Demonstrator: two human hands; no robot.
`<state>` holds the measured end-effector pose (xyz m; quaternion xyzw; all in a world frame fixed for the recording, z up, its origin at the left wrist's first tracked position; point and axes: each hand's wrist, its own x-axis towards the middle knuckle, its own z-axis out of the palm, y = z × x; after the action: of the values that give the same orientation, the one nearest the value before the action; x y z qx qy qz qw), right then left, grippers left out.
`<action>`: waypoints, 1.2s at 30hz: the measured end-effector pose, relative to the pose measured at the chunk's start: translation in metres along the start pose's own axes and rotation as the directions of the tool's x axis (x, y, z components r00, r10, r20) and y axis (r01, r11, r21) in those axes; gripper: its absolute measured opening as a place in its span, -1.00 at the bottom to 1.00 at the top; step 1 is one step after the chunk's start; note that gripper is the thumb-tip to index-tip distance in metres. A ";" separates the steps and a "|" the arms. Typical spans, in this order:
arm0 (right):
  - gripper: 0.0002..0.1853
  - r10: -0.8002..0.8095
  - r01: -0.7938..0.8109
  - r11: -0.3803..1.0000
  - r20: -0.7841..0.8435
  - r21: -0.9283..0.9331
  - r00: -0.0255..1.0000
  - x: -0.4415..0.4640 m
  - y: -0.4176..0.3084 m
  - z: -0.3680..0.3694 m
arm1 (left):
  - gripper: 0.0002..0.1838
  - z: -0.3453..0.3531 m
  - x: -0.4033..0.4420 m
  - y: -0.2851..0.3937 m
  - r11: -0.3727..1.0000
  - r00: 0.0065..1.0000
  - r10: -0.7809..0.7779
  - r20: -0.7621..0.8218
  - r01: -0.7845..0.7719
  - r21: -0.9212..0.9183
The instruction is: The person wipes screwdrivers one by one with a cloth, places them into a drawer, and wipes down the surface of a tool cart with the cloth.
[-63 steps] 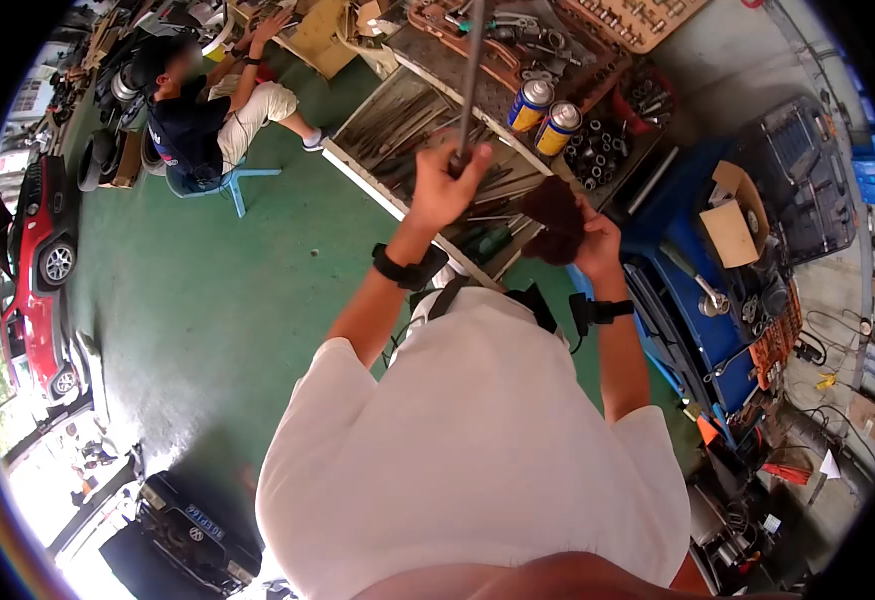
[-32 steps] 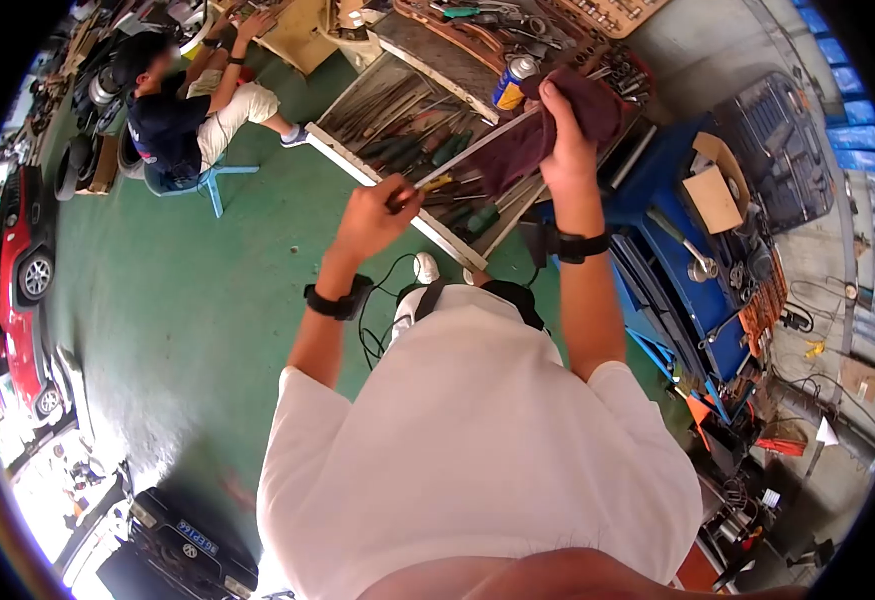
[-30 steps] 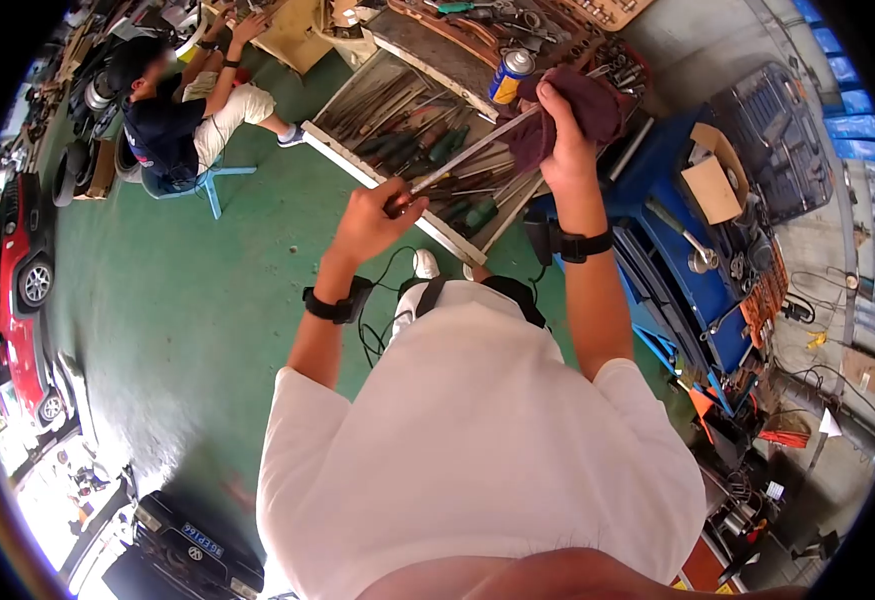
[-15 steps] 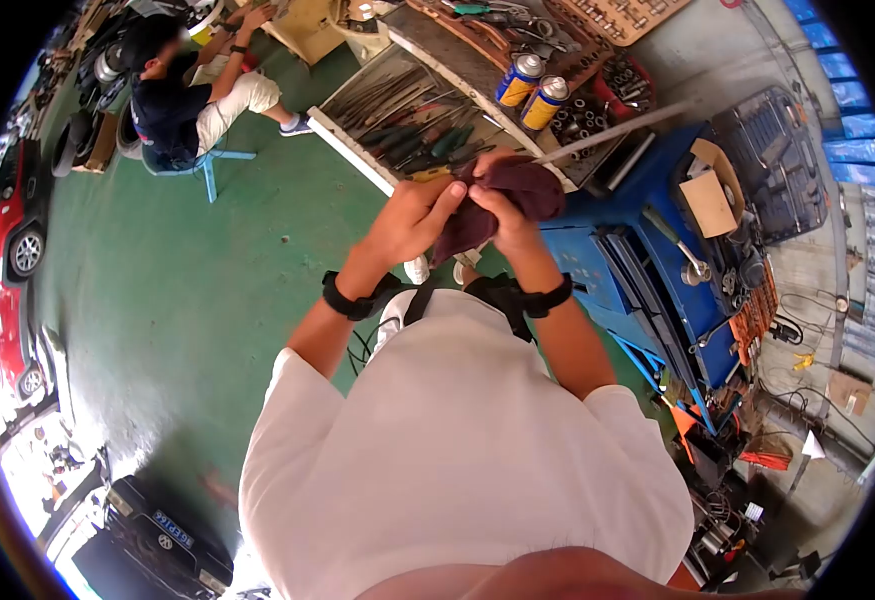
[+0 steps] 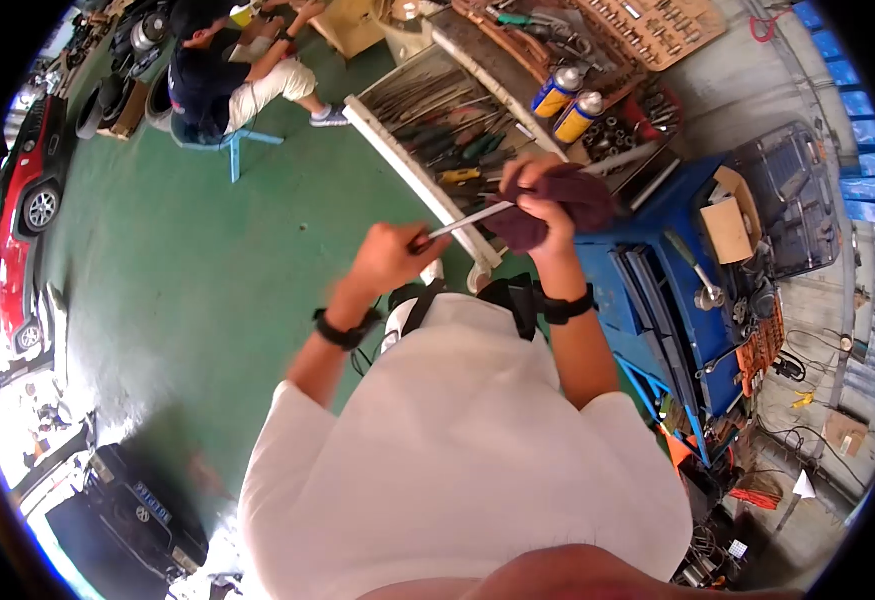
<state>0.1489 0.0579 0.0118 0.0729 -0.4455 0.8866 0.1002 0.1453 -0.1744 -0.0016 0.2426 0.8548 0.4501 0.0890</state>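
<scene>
My left hand (image 5: pixel 387 262) is closed around the near end of a long metal rod (image 5: pixel 469 219), where a short dark part shows beside the fingers. The rod slants up to the right and passes through a dark maroon cloth (image 5: pixel 579 200). Wrapped over the cloth, my right hand (image 5: pixel 555 232) grips it around the rod. The rod's far end sticks out beyond the cloth. Just past my hands is an open drawer (image 5: pixel 412 170) of screwdrivers and long thin tools. Two blue and yellow spray cans (image 5: pixel 577 117) stand on the bench behind the cloth.
A blue tool cabinet (image 5: pixel 605 280) stands at my right, with a cardboard box (image 5: pixel 727 228) and an open tool case (image 5: pixel 792 205) near it. Another person (image 5: pixel 205 85) sits on a blue stool (image 5: pixel 236 142) at upper left. A red car (image 5: pixel 25 205) and a black car (image 5: pixel 122 515) are farther left.
My hands have moved apart. The left slid down-left to the rod's end, uncovering a stretch of rod; the right hand and cloth shifted right in view. The camera view has shifted.
</scene>
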 end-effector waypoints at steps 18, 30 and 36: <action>-0.73 0.077 -0.055 0.982 0.118 -0.181 0.990 -0.023 -0.043 -0.008 | -0.88 0.064 0.001 0.014 0.999 0.986 0.034 -0.165 -0.034 0.005; -0.73 -0.233 0.314 0.833 0.226 -0.456 0.946 -0.158 -0.237 -0.124 | -0.87 0.141 -0.030 0.143 0.932 0.917 0.354 0.183 -0.363 0.013; -0.77 -0.313 0.301 0.863 0.039 -0.406 0.949 -0.190 -0.192 -0.129 | -0.82 0.178 -0.044 0.182 0.952 0.943 0.303 0.137 -0.306 -0.005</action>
<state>0.3741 0.2524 0.0423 0.1081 -0.6013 0.7480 0.2592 0.3101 0.0206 0.0404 0.4026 0.8027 0.4336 0.0746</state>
